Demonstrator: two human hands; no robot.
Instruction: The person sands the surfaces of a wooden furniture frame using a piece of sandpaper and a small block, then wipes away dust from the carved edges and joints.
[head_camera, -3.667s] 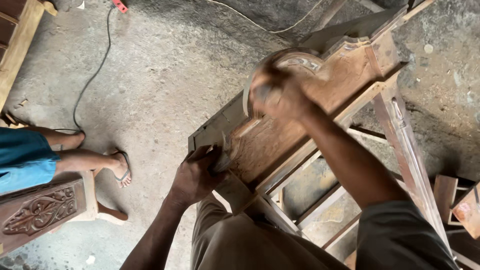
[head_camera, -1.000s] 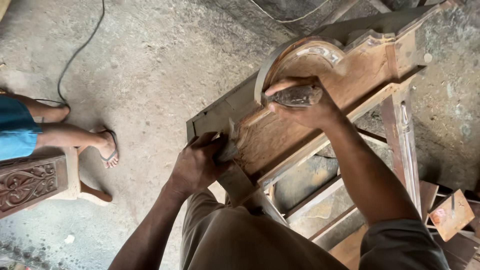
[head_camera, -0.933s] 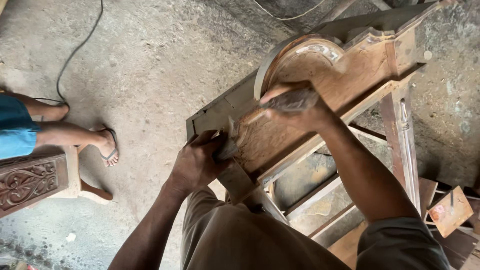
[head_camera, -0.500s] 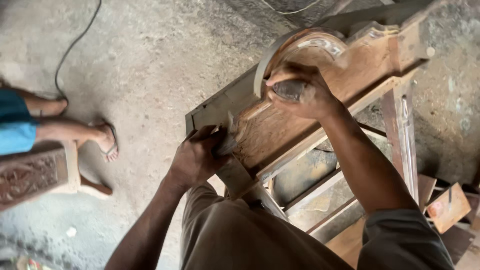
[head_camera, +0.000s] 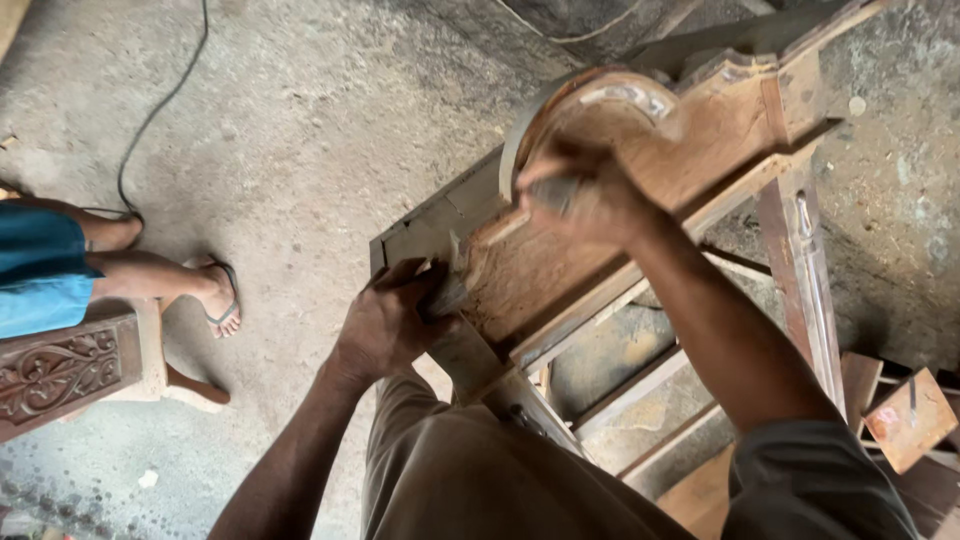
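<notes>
Gripping the carved wooden panel (head_camera: 640, 190) at its lower-left edge, left hand (head_camera: 385, 325) is curling shut; right hand (head_camera: 585, 190), blurred, is clutching a small tool up-right along the panel's long axis.

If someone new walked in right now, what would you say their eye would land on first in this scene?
Most likely the carved wooden panel with its rounded, arched top, lying at centre right on a wooden frame. Both hands work on it: the left hand presses a small tool against its lower edge, while the blurred right hand has a grip on something near the arch. At far left, another person's sandalled foot rests on the concrete floor.
</notes>
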